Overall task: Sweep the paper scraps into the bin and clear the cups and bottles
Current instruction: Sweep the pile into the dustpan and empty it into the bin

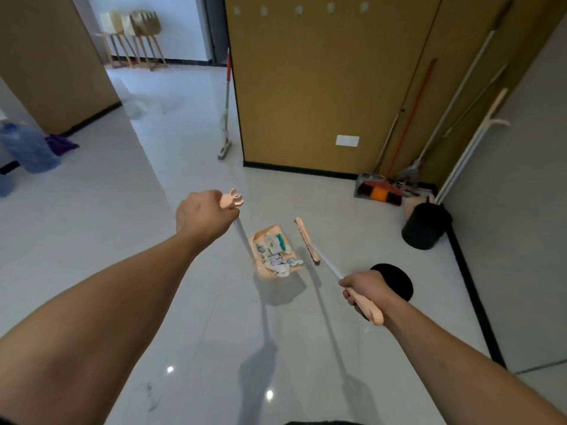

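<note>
My left hand (205, 214) grips the top of a long-handled peach dustpan (263, 269), which hangs a little above the floor and casts a shadow below. Crumpled paper scraps (276, 251) fill the pan. My right hand (363, 291) is closed around the peach grip of a white-shafted broom (306, 239), whose brush head sits just right of the pan. A black bin (426, 225) stands at the right, near the wall corner.
A yellow-brown cabinet (322, 87) rises ahead. Brooms, mops and a grey dustpan (368, 187) lean in the right corner. A squeegee mop (225, 118) leans at the cabinet's left edge. A blue water jug (27, 148) stands far left. A black round patch (395, 279) lies behind my right hand.
</note>
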Demonstrator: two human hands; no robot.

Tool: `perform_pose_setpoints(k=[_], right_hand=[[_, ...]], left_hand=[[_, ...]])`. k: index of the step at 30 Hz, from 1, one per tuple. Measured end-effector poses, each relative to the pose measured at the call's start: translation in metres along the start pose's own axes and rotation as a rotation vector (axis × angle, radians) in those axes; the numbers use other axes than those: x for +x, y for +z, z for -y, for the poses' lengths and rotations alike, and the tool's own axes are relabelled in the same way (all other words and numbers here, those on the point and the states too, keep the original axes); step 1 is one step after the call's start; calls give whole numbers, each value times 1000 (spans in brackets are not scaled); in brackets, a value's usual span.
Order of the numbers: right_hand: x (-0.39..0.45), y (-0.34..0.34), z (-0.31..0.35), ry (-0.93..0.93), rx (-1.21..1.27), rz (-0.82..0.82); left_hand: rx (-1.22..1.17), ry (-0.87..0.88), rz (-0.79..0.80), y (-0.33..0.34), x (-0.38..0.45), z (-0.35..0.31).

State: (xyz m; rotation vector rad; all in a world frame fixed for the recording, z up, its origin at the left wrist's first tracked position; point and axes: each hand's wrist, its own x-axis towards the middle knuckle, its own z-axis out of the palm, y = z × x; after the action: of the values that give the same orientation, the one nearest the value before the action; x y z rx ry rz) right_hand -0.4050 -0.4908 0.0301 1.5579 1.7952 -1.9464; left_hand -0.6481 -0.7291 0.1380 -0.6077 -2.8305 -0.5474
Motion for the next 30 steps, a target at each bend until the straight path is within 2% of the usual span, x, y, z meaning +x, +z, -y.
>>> perform_pose_setpoints(k=[6,13,20,30], right_hand=[[-8,-98,-22,-9,121,-203],[-27,-145,-38,18,288,-343],[-31,-148,-53,57,400,-416],[-39,-144,-72,127,484,-488]], left_hand=[[-85,154,62,44,18,-120],[-183,371,162,73,36,-210],[-207,585,192,103,33,-258],[-24,909,223,128,36,-275]])
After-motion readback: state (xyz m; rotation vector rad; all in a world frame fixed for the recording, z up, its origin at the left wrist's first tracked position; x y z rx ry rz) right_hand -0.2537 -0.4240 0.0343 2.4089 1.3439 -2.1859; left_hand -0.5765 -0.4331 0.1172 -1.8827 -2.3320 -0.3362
